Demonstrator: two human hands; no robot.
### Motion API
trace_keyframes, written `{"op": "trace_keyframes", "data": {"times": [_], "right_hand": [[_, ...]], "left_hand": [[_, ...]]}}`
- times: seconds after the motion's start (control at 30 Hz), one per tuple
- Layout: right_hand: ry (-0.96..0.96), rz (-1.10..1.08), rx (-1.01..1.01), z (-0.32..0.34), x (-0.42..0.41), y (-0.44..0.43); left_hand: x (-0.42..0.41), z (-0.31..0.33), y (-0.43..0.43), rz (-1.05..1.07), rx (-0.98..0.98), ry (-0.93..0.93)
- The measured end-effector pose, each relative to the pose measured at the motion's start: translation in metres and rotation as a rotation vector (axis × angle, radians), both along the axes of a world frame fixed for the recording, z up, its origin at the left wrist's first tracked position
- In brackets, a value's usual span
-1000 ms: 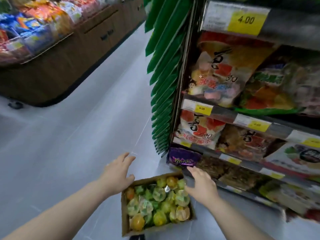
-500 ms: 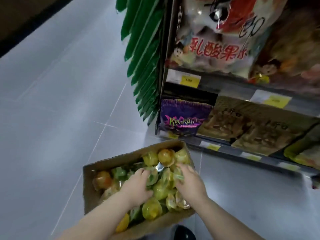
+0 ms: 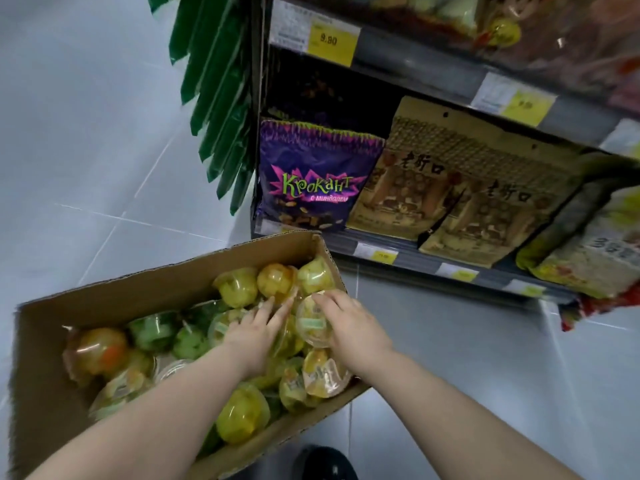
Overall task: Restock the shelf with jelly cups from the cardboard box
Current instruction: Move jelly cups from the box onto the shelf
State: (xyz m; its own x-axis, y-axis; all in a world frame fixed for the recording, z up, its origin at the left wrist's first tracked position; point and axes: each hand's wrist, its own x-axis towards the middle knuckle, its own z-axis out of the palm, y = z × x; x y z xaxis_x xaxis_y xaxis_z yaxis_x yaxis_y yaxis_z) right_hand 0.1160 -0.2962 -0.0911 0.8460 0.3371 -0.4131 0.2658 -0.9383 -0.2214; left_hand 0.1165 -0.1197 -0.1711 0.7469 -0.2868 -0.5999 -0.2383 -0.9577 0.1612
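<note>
**Both hands down among the jelly cups**

The corrugated cardboard box (image 3: pixel 138 292) sits on the glossy grey tiled floor (image 3: pixel 86 133), one corner just beside the bottom shelf (image 3: pixel 415 263). It is heaped with jelly cups (image 3: pixel 242 414): domed clear plastic showing yellow, green and orange, with flat round lids. The left hand (image 3: pixel 252 337) lies on the heap with its fingers straight. The right hand (image 3: pixel 349 327) curls its fingers over the rim of one lid-up cup (image 3: pixel 310 325); its thumb is hidden. On the shelf stand a crinkled purple bag (image 3: pixel 311 181) and matte tan pouches (image 3: pixel 450 188).
</note>
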Motion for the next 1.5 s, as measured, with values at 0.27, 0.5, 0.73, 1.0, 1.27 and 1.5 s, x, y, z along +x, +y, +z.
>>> {"op": "trace_keyframes", "data": {"times": [0.27,0.5,0.73,1.0,1.27,1.5], "right_hand": [[0.003,0.07,-0.175,-0.006,-0.001,0.0],[-0.039,0.146,-0.513,-0.019,0.005,0.028],[-0.118,0.212,-0.649,-0.03,0.008,0.038],[-0.007,-0.037,-0.159,0.001,0.015,0.031],[-0.081,-0.305,0.182,0.169,0.025,0.029],[-0.207,-0.354,0.335,0.421,0.027,0.009]], "left_hand": [[0.009,-0.003,-0.004,0.043,-0.12,-0.059],[-0.003,0.013,0.029,0.35,-0.218,-0.033],[-0.007,0.023,0.057,0.452,-0.25,-0.023],[0.005,0.055,0.053,0.487,-0.248,-0.034],[0.043,0.264,0.06,0.308,-0.277,-0.246],[0.062,0.527,0.051,0.134,-0.22,-0.388]]}}
